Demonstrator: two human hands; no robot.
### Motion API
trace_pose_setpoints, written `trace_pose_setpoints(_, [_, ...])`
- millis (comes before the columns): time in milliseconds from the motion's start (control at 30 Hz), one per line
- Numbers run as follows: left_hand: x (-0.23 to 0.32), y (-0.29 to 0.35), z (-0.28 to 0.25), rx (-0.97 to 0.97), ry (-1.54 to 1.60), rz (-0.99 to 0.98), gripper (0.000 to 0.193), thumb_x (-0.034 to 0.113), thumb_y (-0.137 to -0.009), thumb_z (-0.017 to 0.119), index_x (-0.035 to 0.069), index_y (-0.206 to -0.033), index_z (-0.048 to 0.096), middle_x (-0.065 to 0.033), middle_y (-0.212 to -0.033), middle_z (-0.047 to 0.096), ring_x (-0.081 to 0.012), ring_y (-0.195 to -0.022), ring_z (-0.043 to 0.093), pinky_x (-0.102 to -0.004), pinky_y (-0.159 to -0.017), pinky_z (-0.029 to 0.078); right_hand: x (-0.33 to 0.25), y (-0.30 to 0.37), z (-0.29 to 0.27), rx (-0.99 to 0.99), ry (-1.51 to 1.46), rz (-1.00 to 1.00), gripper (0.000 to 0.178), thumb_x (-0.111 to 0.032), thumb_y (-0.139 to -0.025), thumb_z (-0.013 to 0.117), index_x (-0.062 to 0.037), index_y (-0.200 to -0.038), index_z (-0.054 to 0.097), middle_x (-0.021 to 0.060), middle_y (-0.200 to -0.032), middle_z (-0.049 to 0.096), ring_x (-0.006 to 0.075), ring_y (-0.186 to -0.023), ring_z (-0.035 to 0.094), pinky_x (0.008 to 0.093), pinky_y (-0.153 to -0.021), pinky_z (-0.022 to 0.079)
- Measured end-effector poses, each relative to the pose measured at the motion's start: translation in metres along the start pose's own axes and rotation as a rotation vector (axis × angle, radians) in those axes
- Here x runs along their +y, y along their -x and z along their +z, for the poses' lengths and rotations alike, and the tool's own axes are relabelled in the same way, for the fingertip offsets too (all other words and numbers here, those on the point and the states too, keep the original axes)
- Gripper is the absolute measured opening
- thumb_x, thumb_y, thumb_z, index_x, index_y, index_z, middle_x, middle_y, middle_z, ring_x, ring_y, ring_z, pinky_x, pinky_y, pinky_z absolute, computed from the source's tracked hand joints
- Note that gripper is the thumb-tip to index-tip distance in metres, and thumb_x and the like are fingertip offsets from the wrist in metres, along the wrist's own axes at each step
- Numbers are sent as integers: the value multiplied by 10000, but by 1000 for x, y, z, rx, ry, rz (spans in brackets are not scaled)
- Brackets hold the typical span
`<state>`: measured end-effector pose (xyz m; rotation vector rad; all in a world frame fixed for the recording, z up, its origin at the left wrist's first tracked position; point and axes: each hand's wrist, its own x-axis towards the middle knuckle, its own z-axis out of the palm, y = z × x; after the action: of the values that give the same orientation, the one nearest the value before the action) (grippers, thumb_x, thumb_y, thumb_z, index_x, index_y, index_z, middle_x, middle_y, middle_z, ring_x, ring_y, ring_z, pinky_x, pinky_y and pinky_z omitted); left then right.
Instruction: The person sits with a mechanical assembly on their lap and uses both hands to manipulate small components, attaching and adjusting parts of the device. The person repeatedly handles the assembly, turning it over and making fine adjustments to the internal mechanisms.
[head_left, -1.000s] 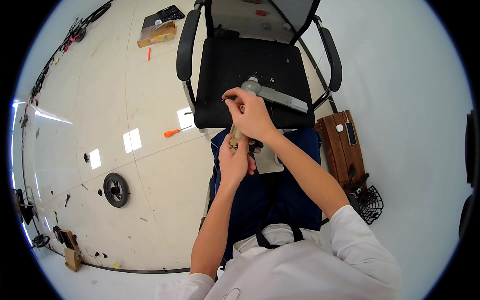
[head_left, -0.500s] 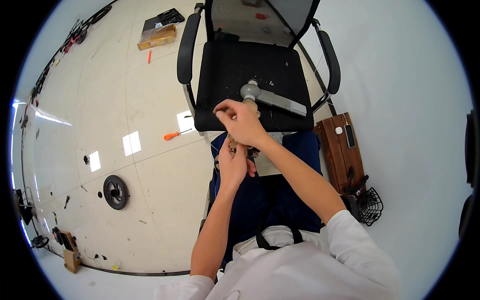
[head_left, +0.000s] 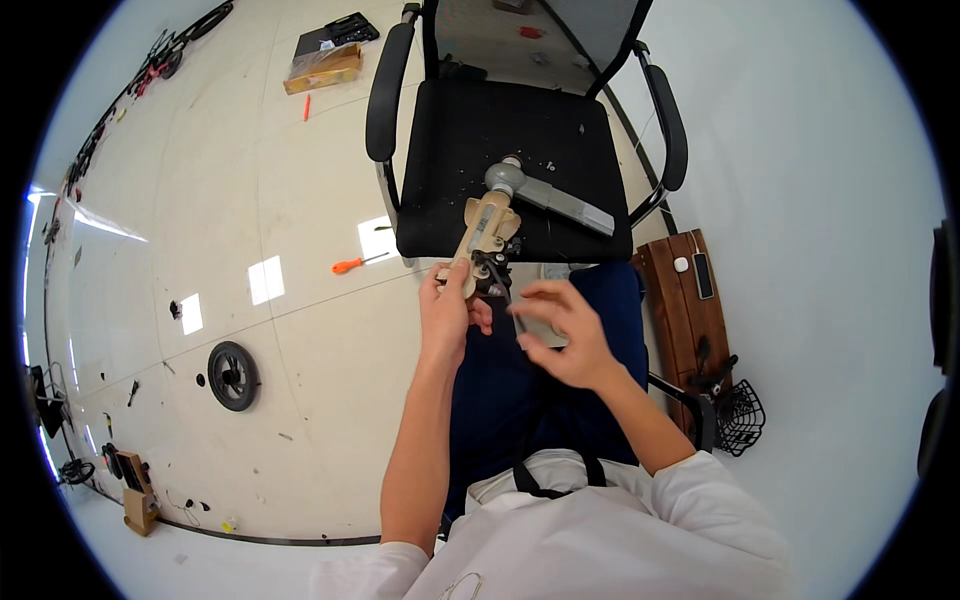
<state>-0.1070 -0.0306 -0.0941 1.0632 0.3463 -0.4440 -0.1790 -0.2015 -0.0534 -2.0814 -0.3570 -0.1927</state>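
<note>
A beige bracket-like part (head_left: 484, 228) slants over the front edge of the black chair seat, dark metal pieces (head_left: 492, 268) fixed along its lower right side. My left hand (head_left: 445, 315) is closed around its lower end. The part's upper end meets a grey round joint (head_left: 505, 178), from which a grey bar (head_left: 566, 206) stretches right across the seat. My right hand (head_left: 565, 333) is beside the part's lower end, thumb and fingers apart and slightly blurred. A thin dark strip (head_left: 503, 287) runs from the metal pieces toward its fingertips; whether they touch it is unclear.
The black armchair (head_left: 515, 120) stands before my knees. An orange-handled screwdriver (head_left: 347, 266) and a small black wheel (head_left: 232, 376) lie on the tiled floor at left. A cardboard box (head_left: 325, 68) is farther back. At right are a wooden box (head_left: 680, 310) and a black wire basket (head_left: 741, 418).
My right hand has moved off the beige part, down and to the right, uncovering it. My left hand keeps its hold, slightly farther left.
</note>
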Motion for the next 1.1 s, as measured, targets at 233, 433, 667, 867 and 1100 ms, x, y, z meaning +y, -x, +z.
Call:
trace_pose_setpoints(233, [-4,5,-2,-13,80,-56,242,246,-998,510,6,-1031,499,-191,-768,679,-147,-406,532,-262,-356,435,67,-19,-24,190,-473,590,153,-110,-922,674,42,-930,660,62,-688,630,98,-523,570,249,-491,466])
trace_pose_setpoints(433, [-36,-4,8,-58,276,-90,328,300,-994,475,2,-1097,565,-153,-802,675,-159,-530,584,-285,-481,491,106,-90,1,290,-691,668,191,-119,-906,699,23,-1024,651,73,-768,663,124,-624,627,264,-542,522])
trace_pose_setpoints(667, [-36,9,22,-117,104,-147,414,373,-1040,416,2,-1183,528,-153,-910,671,-211,-673,684,-323,-632,595,41,-142,31,-193,-238,401,259,-114,-867,664,30,-1079,702,132,-883,736,141,-800,699,258,-757,539])
trace_pose_setpoints(867, [-72,-7,1,-133,439,44,397,337,-1042,434,9,-1264,456,-114,-1143,589,-162,-880,658,-263,-671,551,-48,-79,36,-384,147,-83,152,-95,-794,679,-74,-935,732,103,-1000,642,295,-960,597,389,-880,477])
trace_pose_setpoints(1100, [-31,1,13,-22,319,-115,296,253,-989,554,-39,-1038,573,-147,-808,658,-205,-593,647,-309,-515,537,-32,21,2,-58,93,-28,186,10,-739,761,-29,-916,719,123,-1197,646,264,-938,663,330,-795,548])
